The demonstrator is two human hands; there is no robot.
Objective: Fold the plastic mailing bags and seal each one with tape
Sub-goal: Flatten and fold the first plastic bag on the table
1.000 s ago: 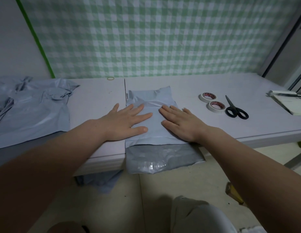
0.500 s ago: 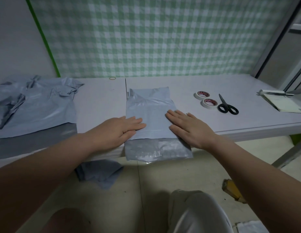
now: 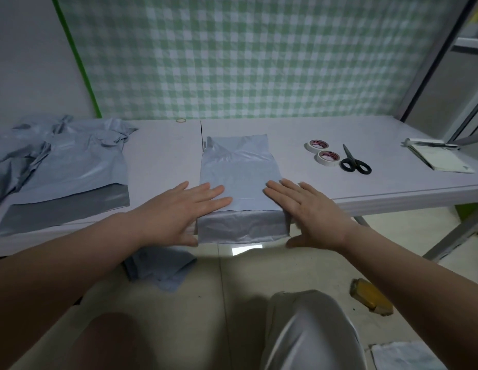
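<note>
Two hands flat, fingers straight and slightly spread, neither gripping anything: we see the left hand with fingertips on the left margin of the mailing bag, and the right hand pressing its right margin. A second ago both palms sat mid-bag, fingertips almost meeting; since then they have slid apart and toward the near edge. We read that as a smoothing pass finishing, so the bag looks flat and ready for the next fold. It is not yet taped. The bag lies in the middle of the bench, long axis running near to far. Its far end points at the checked wall, and its darker grey near end hangs over the bench's near edge. Tape rolls and scissors sit untouched to the right, well apart from the bag.
</note>
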